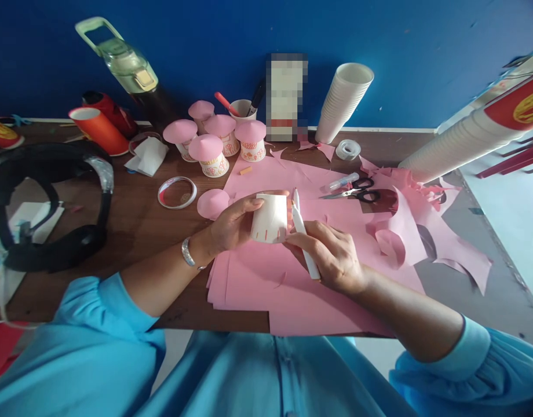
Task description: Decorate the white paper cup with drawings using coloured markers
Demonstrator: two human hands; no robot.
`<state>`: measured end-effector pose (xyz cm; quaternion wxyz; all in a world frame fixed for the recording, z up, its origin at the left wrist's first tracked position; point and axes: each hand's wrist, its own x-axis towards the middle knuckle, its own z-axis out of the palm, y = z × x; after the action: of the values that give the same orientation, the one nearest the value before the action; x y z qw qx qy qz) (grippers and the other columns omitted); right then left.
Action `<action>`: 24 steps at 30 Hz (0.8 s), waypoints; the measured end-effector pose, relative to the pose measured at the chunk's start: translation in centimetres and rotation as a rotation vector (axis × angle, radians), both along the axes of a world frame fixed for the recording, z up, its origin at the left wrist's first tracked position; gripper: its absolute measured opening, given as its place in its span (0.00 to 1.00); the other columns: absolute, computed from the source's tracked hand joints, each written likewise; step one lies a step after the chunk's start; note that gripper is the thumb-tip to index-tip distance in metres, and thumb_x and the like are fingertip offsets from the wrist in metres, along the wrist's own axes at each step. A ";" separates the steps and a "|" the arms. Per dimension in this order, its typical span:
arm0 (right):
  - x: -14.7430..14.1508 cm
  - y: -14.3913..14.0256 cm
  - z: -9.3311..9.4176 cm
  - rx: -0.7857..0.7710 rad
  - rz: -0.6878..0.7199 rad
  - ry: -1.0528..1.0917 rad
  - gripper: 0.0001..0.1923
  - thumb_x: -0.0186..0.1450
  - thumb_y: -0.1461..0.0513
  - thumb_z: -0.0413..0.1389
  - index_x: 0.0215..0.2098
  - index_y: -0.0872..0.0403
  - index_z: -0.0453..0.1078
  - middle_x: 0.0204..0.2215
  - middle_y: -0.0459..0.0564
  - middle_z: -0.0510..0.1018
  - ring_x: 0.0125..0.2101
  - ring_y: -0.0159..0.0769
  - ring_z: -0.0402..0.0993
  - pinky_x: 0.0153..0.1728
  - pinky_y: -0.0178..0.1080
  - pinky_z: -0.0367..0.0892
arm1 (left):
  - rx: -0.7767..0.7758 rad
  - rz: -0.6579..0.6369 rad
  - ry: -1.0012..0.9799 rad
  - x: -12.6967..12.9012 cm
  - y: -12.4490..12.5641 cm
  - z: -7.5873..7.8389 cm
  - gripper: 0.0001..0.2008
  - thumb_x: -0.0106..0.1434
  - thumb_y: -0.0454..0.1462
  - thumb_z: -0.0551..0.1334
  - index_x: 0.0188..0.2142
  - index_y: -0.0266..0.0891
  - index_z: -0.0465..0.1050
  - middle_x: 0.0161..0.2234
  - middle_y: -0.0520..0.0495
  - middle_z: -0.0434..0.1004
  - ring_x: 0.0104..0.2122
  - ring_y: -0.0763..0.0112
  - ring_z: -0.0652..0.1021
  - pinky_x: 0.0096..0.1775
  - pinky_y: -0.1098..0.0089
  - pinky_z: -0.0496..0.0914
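Note:
My left hand (pixel 234 223) is closed around a white paper cup (pixel 270 217), held upside down above the pink paper (pixel 258 278). Short reddish strokes run along the cup's lower rim. In my right hand (pixel 331 252) is a white marker pen (pixel 305 243), its tip pointing up and away from me, right beside the cup. Some right-hand fingers appear to touch the cup's lower right edge. A loose pink paper cone (pixel 213 204) lies left of the cup. Behind it stand several decorated cups with pink cone tops (pixel 205 149).
Scissors (pixel 357 194) and a small clear tube (pixel 342 182) lie on the paper, with pink scraps (pixel 405 231) to the right. A tape roll (pixel 348 150) and stacked cups (pixel 345 101) stand behind. At left are a larger tape ring (pixel 176 193), a bottle (pixel 131 66) and a black strap (pixel 103 214).

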<state>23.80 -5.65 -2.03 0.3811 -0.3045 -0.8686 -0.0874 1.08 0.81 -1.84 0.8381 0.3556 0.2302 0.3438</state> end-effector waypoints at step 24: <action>-0.4 -1.2 2.0 0.056 0.196 0.068 0.03 0.71 0.67 0.60 0.44 0.59 0.73 0.30 0.47 0.75 0.27 0.32 0.74 0.26 0.35 0.74 | 0.203 0.144 0.227 0.3 -0.4 -0.6 0.28 0.59 0.51 0.76 0.53 0.40 0.79 0.44 0.44 0.81 0.41 0.62 0.80 0.41 0.65 0.76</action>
<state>23.45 -6.88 -0.06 0.4256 -0.2100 -0.8779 -0.0636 1.37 0.44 -2.44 0.7395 0.4576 0.3125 0.3823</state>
